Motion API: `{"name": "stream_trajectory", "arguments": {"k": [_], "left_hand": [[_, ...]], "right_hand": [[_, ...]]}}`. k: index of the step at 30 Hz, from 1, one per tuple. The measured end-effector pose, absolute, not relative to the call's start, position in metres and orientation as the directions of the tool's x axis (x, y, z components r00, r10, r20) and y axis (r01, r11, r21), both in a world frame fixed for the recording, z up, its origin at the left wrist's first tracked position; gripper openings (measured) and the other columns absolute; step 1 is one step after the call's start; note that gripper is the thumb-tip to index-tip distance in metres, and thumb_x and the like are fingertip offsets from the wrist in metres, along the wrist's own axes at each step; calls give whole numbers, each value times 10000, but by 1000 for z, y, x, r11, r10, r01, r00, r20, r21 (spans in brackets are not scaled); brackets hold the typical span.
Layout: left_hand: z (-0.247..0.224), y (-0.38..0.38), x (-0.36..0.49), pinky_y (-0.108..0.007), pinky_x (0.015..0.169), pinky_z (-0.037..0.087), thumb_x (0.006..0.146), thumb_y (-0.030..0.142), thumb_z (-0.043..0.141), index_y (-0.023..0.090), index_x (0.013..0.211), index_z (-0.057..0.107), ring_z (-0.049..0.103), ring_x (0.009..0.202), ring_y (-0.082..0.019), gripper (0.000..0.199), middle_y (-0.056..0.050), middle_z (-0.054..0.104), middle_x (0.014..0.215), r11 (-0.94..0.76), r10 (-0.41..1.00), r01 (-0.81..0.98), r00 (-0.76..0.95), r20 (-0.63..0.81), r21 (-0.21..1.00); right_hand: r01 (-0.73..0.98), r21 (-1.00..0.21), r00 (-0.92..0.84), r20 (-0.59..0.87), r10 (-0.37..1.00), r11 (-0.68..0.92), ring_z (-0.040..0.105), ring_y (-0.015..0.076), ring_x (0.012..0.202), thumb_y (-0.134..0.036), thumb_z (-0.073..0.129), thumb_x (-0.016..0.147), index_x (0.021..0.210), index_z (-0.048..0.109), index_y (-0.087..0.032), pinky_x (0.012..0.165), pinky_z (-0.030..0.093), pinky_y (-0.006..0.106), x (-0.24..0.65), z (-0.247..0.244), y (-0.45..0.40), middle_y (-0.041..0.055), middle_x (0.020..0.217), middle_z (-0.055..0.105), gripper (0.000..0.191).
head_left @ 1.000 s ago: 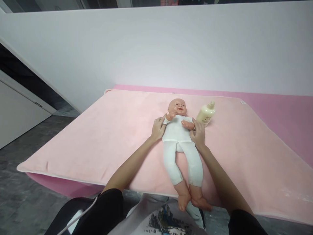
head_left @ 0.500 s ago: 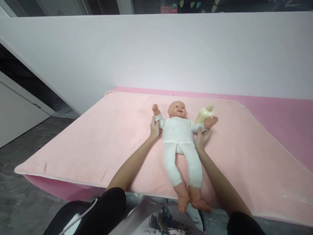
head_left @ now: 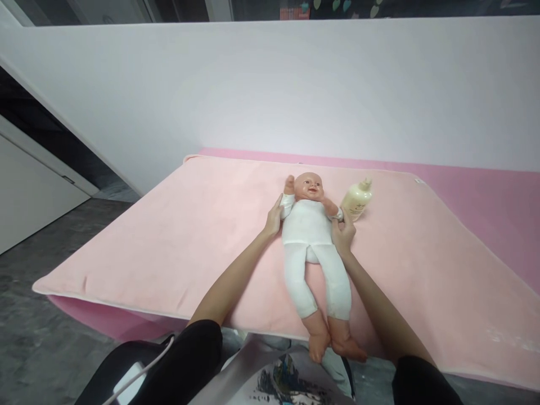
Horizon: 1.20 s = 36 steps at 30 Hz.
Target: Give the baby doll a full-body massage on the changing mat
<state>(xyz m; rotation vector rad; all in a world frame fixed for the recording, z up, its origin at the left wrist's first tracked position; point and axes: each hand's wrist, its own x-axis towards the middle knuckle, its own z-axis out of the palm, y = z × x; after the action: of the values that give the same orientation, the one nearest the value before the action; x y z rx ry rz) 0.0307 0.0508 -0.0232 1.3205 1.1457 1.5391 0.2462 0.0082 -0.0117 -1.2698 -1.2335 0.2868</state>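
Observation:
A baby doll point(head_left: 307, 225) in a white cloth suit lies on its back on the pink blanket point(head_left: 202, 225), head away from me and bare feet over the near edge. My left hand point(head_left: 274, 217) is closed on the doll's arm at the left of the picture, whose small hand points up beside the head. With my right hand point(head_left: 344, 230) I grip the other arm near its cuff; that arm is bent in toward the doll's chin. A pale yellow bottle point(head_left: 356, 199) with a pump top lies just beyond my right hand.
Behind the blanket rises a white wall point(head_left: 295, 90). A darker pink surface point(head_left: 498, 219) shows beyond the blanket at the right. Grey floor point(head_left: 42, 315) lies to the left. A white device point(head_left: 130, 382) with a cable is at the bottom left.
Both doll arms, spread outward before, are now folded in toward its head and chest. My hands have moved inward with them. More of the bottle shows.

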Motion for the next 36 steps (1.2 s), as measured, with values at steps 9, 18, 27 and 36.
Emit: {"name": "stream_trajectory", "arguments": {"k": [9,18,27,36], "left_hand": [[-13,59,33,-376,824,435,924,502,337,137,1067,634,631,899,-263,492,-139,692,970,-188,928,434,-215,303,881],[-12,66,30,-337,787,406,858,433,443,162,878,652,604,855,-245,343,-93,685,840,-133,959,379,-186,216,916],[-13,47,3,-264,674,428,536,109,615,141,860,682,584,725,-154,332,-13,666,777,-117,985,-268,90,146,956],[-13,47,-9,-385,904,461,413,157,781,166,434,574,632,938,-234,209,-61,689,727,-158,986,-204,8,164,966]], "right_hand": [[893,-441,182,537,824,91,560,305,971,-398,407,922,1082,580,-84,809,460,437,258,-13,42,203,1024,616,392],[936,-347,101,434,895,63,567,322,929,-280,347,925,1046,586,-56,759,469,425,252,4,33,240,982,610,349],[232,-950,135,242,961,207,603,249,1024,-225,588,649,1135,619,-167,913,479,407,295,-19,9,96,1139,649,491],[-25,-973,133,223,966,228,644,217,961,-151,489,549,565,645,-193,981,433,420,312,-28,10,50,868,718,162]]}}
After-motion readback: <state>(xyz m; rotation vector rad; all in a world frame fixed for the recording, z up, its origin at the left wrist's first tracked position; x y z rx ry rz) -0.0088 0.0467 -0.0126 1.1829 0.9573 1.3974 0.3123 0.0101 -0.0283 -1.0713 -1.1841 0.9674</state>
